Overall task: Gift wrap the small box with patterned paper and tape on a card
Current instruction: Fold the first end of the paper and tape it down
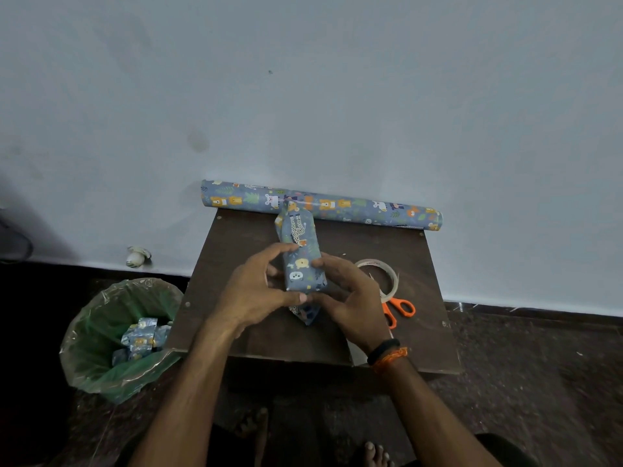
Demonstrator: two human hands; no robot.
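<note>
The small box point(301, 261), covered in blue animal-patterned paper, lies lengthwise on the dark brown table point(242, 244). Loose paper sticks out at its far end and at its near end. My left hand point(256, 291) grips its left side and near corner. My right hand point(350, 298) holds its right side, thumb at the near end. The roll of the same paper point(354, 205) lies along the table's far edge against the wall. A clear tape roll point(381, 274) sits just right of my right hand. No card is visible.
Orange-handled scissors point(399, 310) lie on the table near my right wrist. A bin with a green liner point(124, 335) holding paper scraps stands on the floor at the left. My bare feet point(256, 429) show below the table's front edge.
</note>
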